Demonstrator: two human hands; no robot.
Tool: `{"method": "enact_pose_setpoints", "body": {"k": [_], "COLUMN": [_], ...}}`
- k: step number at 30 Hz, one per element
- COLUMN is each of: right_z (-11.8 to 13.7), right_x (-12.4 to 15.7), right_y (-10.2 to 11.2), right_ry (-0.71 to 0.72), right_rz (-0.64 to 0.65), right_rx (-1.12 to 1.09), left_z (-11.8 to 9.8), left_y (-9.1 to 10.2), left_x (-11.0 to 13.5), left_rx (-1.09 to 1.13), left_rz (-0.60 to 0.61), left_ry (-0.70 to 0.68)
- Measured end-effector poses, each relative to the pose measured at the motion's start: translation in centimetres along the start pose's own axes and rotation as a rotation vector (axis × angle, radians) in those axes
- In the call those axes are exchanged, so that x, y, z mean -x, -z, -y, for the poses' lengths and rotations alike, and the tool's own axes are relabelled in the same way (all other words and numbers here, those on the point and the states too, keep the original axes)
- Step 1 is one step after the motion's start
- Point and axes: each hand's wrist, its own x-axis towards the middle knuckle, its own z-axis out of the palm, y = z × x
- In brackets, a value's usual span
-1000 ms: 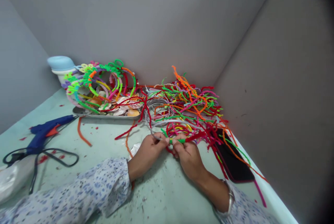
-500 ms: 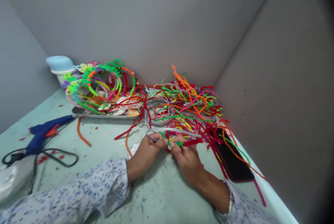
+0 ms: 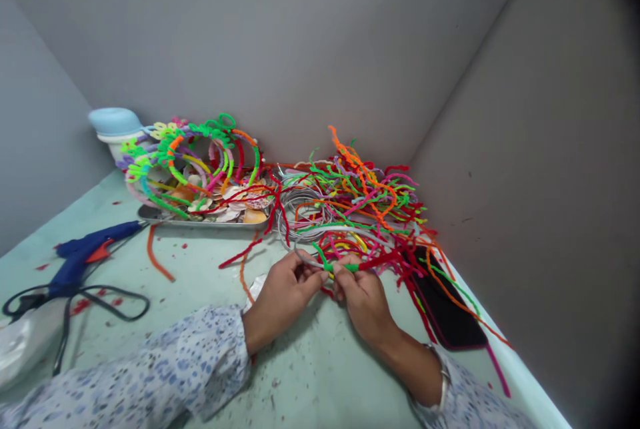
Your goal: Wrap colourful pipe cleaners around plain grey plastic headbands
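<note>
Both hands meet over the table around a grey wire hoop [image 3: 345,230]. A green pipe cleaner [image 3: 351,268] is wound around its near side, beside a stretch covered in red pipe cleaner [image 3: 379,260]. My left hand [image 3: 287,286] is closed, its thumb and fingers pinching the bare wire just left of the green winding. The fingers of my right hand [image 3: 364,299] are pressed together on the green winding. A loose green end sticks up between the hands. Behind them lie a coil of grey wire [image 3: 305,206] and a tangled heap of coloured pipe cleaners [image 3: 370,182].
Finished-looking coloured hoops [image 3: 200,142] lean over a metal tray [image 3: 210,222] of shells, near a blue-lidded container [image 3: 116,124]. A blue glue gun [image 3: 83,252] with its cord lies left. At right is a dark phone [image 3: 450,312]. Grey walls stand behind and right.
My left fingers have curled in more around the wire. The green end now sticks up higher between my hands, and the hoop and its red part have shifted slightly.
</note>
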Motion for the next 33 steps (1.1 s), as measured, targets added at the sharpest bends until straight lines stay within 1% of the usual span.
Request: {"method": "enact_pose_setpoints", "body": {"k": [3,7,17,23,29,33], "right_z": [-0.16,-0.09,0.01,-0.06,-0.1,-0.23], "right_x": [-0.04,0.03,0.07,0.02,0.08,0.02], "right_y": [-0.02,0.07,0.2,0.17,0.09,0.02], "right_ry": [-0.027,-0.005,-0.003,-0.038,-0.026,-0.021], "right_rz": [-0.003,0.008,0.028,0.026,0.021,0.012], "right_rx": [-0.008,-0.001,0.025,0.011,-0.003,0.008], "left_z": [0.24,0.25,0.61,0.64,0.14,0.06], "left_y": [-0.08,-0.03,0.51,0.46,0.34,0.28], "left_x": [-0.03,0.0,-0.21,-0.21,-0.28,-0.35], "left_rx": [-0.012,-0.024,-0.131,-0.139,-0.126,-0.144], "left_rz": [-0.056,-0.109,-0.064,-0.066,-0.082,-0.088], "left_ry": [-0.047,-0.066,-0.168,-0.163,-0.115,-0.114]}}
